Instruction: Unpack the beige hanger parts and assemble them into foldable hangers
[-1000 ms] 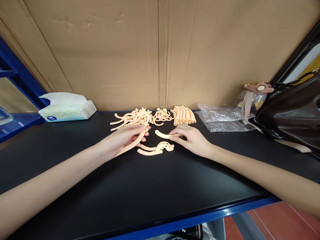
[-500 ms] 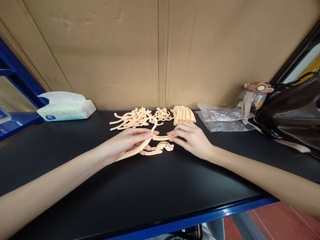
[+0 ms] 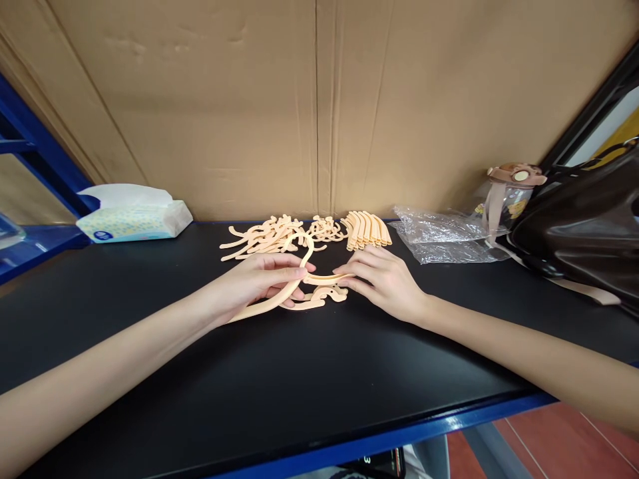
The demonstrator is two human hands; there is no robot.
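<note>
Between my hands is a beige plastic folding clothes hanger (image 3: 272,301), its hook curling up and away from me. My left hand (image 3: 267,279) pinches it at the middle joint, thumb on top, while one curved arm runs below the palm towards me. Fingers closed, my right hand (image 3: 382,279) grips the outer end of the other hanger arm (image 3: 327,279), which meets the rest near my left thumb. The joint itself is partly hidden by my left fingers. Just beneath, loose beige hanger parts (image 3: 329,293) with a curved hook lie on the black table (image 3: 319,372).
Behind my hands lie a heap of long beige pieces (image 3: 269,236), a small pile of hooks (image 3: 327,228) and a row of curved arms (image 3: 368,228). A tissue pack (image 3: 134,216) is at left; plastic bags (image 3: 439,236), a bottle (image 3: 514,193) and a dark bag (image 3: 584,219) are at right.
The arm in my right hand has tilted slightly, its middle now a little lower. Both hands keep their grip in nearly the same place.
</note>
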